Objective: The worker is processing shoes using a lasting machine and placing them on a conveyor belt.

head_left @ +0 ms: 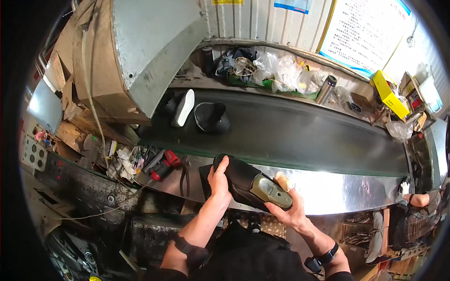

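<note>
2 hands grip, the left farther forward, forearms slanting inward from below.

A shoe workshop, to judge by the black boot upper on a green form at five o'clock and the white sole at ten. A long dark belt runs toward three; a red power tool lies at eight, a metal hood stands at eleven, and a notice hangs at two on ribbed wall.
</note>
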Available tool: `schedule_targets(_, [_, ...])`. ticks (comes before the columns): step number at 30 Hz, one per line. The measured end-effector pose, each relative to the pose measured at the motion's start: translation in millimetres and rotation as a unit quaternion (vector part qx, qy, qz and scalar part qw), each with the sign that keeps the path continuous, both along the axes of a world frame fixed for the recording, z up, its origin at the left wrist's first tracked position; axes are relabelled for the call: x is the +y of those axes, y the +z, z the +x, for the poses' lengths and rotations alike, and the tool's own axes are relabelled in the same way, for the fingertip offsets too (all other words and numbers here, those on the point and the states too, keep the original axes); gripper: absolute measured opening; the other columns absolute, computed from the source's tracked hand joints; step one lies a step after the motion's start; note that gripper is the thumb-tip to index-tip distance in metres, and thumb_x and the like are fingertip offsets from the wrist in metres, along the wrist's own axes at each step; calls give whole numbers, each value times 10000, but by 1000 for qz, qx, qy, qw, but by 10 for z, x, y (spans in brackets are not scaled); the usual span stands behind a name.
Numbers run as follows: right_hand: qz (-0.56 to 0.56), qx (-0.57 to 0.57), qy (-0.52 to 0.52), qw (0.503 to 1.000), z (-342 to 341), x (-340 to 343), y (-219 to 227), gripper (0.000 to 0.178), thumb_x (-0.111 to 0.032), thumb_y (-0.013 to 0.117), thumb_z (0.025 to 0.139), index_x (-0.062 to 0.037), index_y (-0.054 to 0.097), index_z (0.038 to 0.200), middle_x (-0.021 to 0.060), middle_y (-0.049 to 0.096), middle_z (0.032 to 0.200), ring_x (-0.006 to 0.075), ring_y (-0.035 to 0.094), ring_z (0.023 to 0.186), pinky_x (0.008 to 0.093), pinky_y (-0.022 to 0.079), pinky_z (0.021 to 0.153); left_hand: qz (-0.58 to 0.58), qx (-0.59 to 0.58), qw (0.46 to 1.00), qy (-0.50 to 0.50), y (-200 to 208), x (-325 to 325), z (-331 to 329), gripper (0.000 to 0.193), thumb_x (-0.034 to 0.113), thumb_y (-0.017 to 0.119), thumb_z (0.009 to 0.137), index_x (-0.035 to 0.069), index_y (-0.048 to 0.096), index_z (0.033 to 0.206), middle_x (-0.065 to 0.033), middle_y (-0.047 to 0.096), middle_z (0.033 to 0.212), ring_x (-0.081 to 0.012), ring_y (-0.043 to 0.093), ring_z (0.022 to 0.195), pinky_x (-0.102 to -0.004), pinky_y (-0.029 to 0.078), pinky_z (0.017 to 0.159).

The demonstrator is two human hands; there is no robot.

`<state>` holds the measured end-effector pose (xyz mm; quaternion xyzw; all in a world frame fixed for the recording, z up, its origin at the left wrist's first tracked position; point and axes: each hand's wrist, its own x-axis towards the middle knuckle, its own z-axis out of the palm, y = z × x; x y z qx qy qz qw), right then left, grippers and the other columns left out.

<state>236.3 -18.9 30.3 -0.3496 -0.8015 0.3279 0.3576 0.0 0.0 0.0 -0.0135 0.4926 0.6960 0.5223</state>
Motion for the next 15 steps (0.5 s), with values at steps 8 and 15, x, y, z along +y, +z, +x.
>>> schedule_targets(8, [187, 202, -19, 961, 408, -257, -219, 885, -133, 867, 726, 5, 353, 1433, 304, 584, 1256, 385, 622, 1132, 465, 516, 959, 164, 72, 966, -184, 790, 27, -42, 391, 39, 778, 800, 52, 597, 1147, -108, 674, 1062, -230, 655, 1025, -390, 532, 925])
schedule_targets(15, [-14, 219, -85, 972, 467, -370, -25, 818, -168, 863, 705, 111, 463, 1361, 274, 644, 1211, 339, 671, 1074, 428, 524, 969, 312, 135, 910, -237, 916, 40, -47, 386, -69, 772, 724, 60, 606, 1048, -110, 652, 1052, -255, 640, 1051, -429, 508, 982])
